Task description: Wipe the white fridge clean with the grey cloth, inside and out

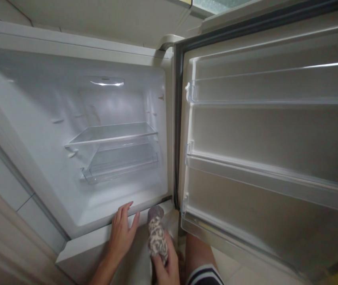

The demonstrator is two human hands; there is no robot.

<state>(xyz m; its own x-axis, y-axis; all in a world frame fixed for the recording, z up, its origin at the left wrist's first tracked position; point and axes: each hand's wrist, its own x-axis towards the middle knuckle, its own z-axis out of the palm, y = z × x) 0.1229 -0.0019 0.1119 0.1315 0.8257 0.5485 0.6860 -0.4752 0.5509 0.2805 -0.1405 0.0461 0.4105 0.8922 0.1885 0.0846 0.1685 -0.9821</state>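
Observation:
My left hand (123, 229) rests at the front lower edge of the fridge compartment (121, 198), its fingers spread and holding nothing. Just to its right, my right hand (167, 263) is closed around a bunched cloth (157, 233) with a grey and cream swirl pattern and a plain grey end. That end of the cloth is close to the lower edge of the compartment, near the hinge side; whether it touches the edge I cannot tell. Inside the white compartment sit a clear shelf (115, 132) and, below it, a clear tray-like shelf (121, 166).
The fridge door (270, 134) stands wide open on the right, with clear door racks (260, 174) and a dark gasket (178, 118). A light fitting (107, 81) is at the top inside. A tiled wall (23, 198) lies left; the person's leg (200, 253) shows below the door.

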